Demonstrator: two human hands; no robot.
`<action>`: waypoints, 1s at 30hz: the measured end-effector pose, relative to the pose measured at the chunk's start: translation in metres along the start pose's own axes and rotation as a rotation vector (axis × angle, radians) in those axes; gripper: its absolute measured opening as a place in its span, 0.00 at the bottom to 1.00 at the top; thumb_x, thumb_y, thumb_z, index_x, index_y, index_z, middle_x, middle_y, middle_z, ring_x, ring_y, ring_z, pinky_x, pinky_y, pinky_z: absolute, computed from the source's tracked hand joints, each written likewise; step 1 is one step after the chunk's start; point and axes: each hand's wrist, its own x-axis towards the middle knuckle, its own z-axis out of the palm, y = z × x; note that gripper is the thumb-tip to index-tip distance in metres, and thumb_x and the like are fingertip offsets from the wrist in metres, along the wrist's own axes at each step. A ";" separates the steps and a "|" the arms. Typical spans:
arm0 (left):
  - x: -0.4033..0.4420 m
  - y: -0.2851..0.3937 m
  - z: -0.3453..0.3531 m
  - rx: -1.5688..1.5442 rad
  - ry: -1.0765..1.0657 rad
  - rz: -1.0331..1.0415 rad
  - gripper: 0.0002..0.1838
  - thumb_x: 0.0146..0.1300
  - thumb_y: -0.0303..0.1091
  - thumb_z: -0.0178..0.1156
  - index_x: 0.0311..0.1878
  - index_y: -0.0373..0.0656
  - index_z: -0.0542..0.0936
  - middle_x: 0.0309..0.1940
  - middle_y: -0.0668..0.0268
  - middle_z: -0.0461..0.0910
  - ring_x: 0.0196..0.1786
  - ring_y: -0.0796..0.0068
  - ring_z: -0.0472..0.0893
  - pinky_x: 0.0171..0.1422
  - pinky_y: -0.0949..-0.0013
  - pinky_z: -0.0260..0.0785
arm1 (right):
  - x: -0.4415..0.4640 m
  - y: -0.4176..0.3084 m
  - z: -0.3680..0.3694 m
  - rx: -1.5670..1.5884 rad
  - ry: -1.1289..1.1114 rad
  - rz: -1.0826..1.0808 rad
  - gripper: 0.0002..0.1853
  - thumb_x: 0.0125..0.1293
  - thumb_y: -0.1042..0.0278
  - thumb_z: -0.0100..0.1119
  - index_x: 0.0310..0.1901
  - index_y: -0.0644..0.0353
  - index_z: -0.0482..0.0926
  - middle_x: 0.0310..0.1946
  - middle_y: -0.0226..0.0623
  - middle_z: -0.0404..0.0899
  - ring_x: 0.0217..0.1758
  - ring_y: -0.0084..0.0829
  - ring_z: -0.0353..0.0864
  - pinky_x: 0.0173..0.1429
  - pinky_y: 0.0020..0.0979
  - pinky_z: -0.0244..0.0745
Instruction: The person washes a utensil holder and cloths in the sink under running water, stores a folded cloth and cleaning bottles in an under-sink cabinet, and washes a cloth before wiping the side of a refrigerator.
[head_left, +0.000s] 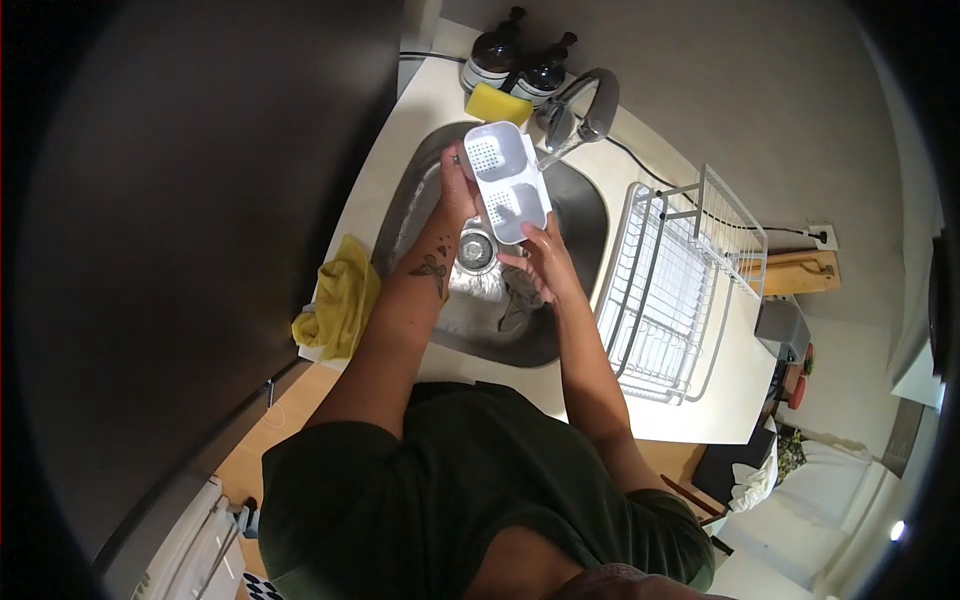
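A white plastic caddy (507, 180) with two compartments and holes in their bottoms is held tilted above the sink (575, 335). My left hand (458, 188) grips its left side, with the fingers partly hidden behind it. At the lower right corner, my right hand (542, 260) holds it with the thumb on the rim. The chrome faucet (592, 110) stands just beyond the caddy's upper right. Under my hands, a grey-brown cloth (520, 300) lies in the sink beside the drain (476, 250).
A yellow sponge (498, 104) and two dark pump bottles (492, 58) stand behind the sink. On the right is a wire dish rack (655, 290). A yellow towel (345, 297) hangs at the left counter edge. A dark panel (200, 220) borders the left side.
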 end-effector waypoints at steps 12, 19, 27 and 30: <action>0.002 -0.014 0.006 -0.032 -0.229 -0.158 0.31 0.58 0.50 0.32 0.60 0.43 0.65 0.56 0.54 0.67 0.58 0.60 0.67 0.63 0.57 0.58 | 0.028 0.004 -0.048 -0.547 0.309 -0.447 0.23 0.52 0.87 0.44 0.50 0.59 0.74 0.48 0.45 0.74 0.54 0.35 0.71 0.58 0.29 0.62; -0.045 -0.018 0.039 0.420 0.056 -0.260 0.19 0.66 0.43 0.40 0.46 0.38 0.73 0.41 0.61 0.77 0.43 0.70 0.77 0.50 0.66 0.70 | -0.009 -0.005 -0.054 -0.973 0.440 -0.953 0.32 0.42 0.93 0.38 0.47 0.52 0.77 0.49 0.47 0.70 0.51 0.43 0.72 0.54 0.31 0.70; -0.029 -0.022 -0.019 1.137 -0.355 -0.332 0.27 0.62 0.39 0.51 0.61 0.36 0.59 0.54 0.56 0.68 0.56 0.60 0.69 0.58 0.62 0.64 | -0.039 -0.006 -0.077 -0.543 0.681 -0.541 0.23 0.49 0.81 0.47 0.51 0.69 0.67 0.37 0.45 0.75 0.38 0.33 0.74 0.44 0.28 0.68; -0.052 -0.049 0.053 0.824 -0.202 -0.529 0.35 0.62 0.40 0.51 0.67 0.42 0.47 0.61 0.55 0.59 0.59 0.59 0.65 0.59 0.61 0.63 | -0.052 -0.022 -0.080 -0.432 0.611 -0.514 0.24 0.48 0.83 0.43 0.52 0.71 0.64 0.38 0.51 0.74 0.42 0.41 0.75 0.48 0.33 0.68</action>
